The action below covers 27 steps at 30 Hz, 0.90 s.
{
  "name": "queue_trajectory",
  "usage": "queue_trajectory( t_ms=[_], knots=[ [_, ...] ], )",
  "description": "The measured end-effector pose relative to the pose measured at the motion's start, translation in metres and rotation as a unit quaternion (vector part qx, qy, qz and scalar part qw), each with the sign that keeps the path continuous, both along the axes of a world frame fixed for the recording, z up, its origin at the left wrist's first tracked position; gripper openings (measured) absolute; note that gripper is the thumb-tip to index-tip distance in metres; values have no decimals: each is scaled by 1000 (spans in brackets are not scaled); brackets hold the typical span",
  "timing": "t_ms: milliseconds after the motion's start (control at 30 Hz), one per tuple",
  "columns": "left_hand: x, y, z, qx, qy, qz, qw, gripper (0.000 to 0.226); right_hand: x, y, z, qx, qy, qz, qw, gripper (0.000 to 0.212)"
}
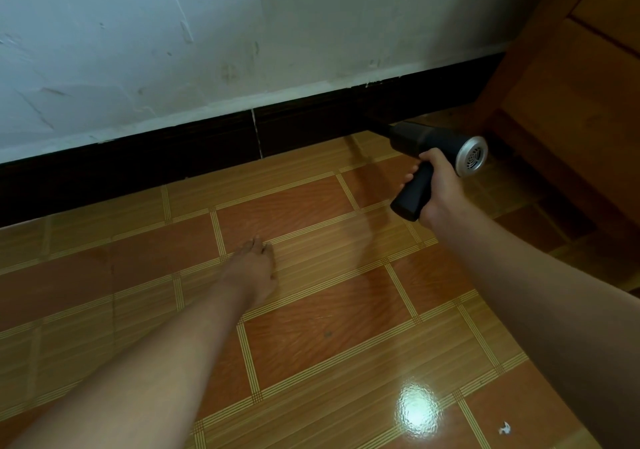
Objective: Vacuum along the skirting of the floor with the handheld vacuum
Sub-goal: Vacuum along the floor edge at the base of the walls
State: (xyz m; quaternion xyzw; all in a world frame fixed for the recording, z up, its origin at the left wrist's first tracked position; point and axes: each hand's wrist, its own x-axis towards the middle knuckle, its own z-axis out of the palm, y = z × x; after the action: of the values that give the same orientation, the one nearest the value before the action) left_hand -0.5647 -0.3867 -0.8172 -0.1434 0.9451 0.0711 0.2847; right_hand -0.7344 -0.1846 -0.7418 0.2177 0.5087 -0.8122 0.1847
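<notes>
R hand (439, 185) wraps handle of handheld vacuum (429, 147); nozzle ahead-left of it, at dark skirting (207, 150) base; L hand (254, 268) flat on tiled floor (311, 206), fingers straight, holding nil. Step: edge pass, approx. underway; next: slide nozzle along skirting/floor joint, keeping contact.

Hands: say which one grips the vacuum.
The right hand: its fingers wrap the black handle of the handheld vacuum. The left hand rests flat on the tiled floor, holding nothing.
</notes>
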Motion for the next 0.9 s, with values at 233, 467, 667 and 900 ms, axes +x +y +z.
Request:
queue_trajectory(
  t_ms=[233,467,667,900],
  knots=[
    [1,0,1,-2,6,-2,1000,68,-7,6,5,-17,3,-33,999,13],
    [0,1,1,-2,5,-2,1000,68,3,-4,-1,-13,0,-8,1000,12],
    [-1,4,3,-2,7,1,1000,67,6,-7,-3,7,-3,6,1000,9],
    [-2,11,2,-8,56,2,998,57,-4,3,3,4,-3,-34,999,11]
  ],
)
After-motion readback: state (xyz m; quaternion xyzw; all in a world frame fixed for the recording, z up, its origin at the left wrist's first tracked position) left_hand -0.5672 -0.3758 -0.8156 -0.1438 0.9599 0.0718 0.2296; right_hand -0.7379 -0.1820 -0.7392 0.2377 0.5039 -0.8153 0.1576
